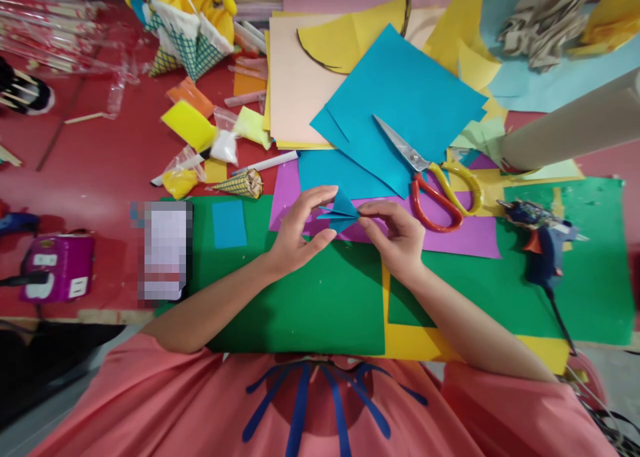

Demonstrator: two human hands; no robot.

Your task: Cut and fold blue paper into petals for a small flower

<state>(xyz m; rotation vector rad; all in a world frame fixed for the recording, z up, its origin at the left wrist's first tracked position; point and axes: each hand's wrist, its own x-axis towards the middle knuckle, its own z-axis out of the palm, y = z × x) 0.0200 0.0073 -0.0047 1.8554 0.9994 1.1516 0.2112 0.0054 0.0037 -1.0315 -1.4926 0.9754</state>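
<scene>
A small folded blue paper (341,211) with pointed, layered flaps is held above the green sheet in front of me. My right hand (397,233) pinches its right tip between thumb and fingers. Around its left side, the thumb and fingers of my left hand (299,230) are spread apart, their tips close to the upper and lower flaps; whether they touch it I cannot tell. Scissors (417,160) with one red and one yellow handle lie partly open beyond my right hand. A small blue paper square (229,223) rests left of my left hand.
Large blue sheets (400,83) lie at the back over pale paper. A glue gun (545,250) sits right, below a thick pale tube (575,123). Leftward are a phone (166,250), a purple box (57,268), a patterned paper cone (245,183) and a white marker (273,161).
</scene>
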